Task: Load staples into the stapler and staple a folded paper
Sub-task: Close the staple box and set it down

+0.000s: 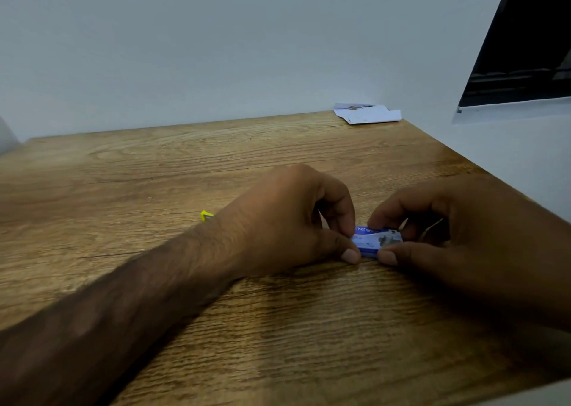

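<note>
Head camera view gives me both hands low at about 4 o'clock in the frame, pinching one small staple box (375, 240) between them. My left hand (290, 220) grips its left end with thumb and fingertips; my right hand (463, 229) grips the right end, its wrist cut off by the frame edge. Fingers cover much of the box, so I only read part of the white lettering on its glossy blue card. A yellow corner (206, 215) of something pokes out at 9 o'clock from the hands, mostly hidden behind my left forearm. The folded paper (367, 114), white and creased, lies at 12 o'clock by the wall on the grained wooden table (154, 173).
</note>
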### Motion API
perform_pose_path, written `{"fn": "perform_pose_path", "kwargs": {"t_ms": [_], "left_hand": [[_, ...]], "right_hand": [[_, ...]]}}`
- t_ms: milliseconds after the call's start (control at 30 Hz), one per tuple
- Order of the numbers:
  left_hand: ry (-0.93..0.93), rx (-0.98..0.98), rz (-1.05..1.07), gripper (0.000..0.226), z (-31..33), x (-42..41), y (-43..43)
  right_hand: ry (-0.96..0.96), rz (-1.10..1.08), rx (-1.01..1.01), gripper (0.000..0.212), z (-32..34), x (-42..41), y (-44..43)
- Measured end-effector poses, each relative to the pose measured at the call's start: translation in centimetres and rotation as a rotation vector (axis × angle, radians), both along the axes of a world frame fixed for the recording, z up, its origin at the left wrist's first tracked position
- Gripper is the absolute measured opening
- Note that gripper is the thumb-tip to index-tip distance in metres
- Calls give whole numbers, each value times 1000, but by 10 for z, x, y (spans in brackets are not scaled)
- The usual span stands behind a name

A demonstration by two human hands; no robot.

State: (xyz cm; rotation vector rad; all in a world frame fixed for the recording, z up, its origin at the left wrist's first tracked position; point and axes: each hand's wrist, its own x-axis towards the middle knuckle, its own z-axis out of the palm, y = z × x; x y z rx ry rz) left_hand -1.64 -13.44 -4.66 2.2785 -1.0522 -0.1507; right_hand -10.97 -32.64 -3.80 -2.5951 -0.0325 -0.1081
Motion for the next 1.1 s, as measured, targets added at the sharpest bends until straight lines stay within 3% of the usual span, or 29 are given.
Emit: {"fn": "perform_pose_path", "kwargs": {"t_ms": [133, 267, 500, 767, 967, 1100], "left_hand": [[4, 15, -7, 21, 2, -1, 1], [-10, 6, -16, 21, 3, -3, 3], [-112, 34, -15, 21, 2, -6, 1], [-85, 70, -77, 19, 12, -1, 11], [-52, -281, 32, 13, 22, 24, 71], [-83, -282, 97, 20, 14, 35, 115]], "right_hand": [[2, -6, 10, 24, -3, -1, 3], [2, 45, -20, 50, 0, -3, 3], [-17, 3, 1, 27, -4, -3, -4], [-13, -36, 21, 30, -5, -2, -1], [21, -37, 6, 29, -2, -8, 1], [24, -54, -16, 46, -1, -7, 5]]}}
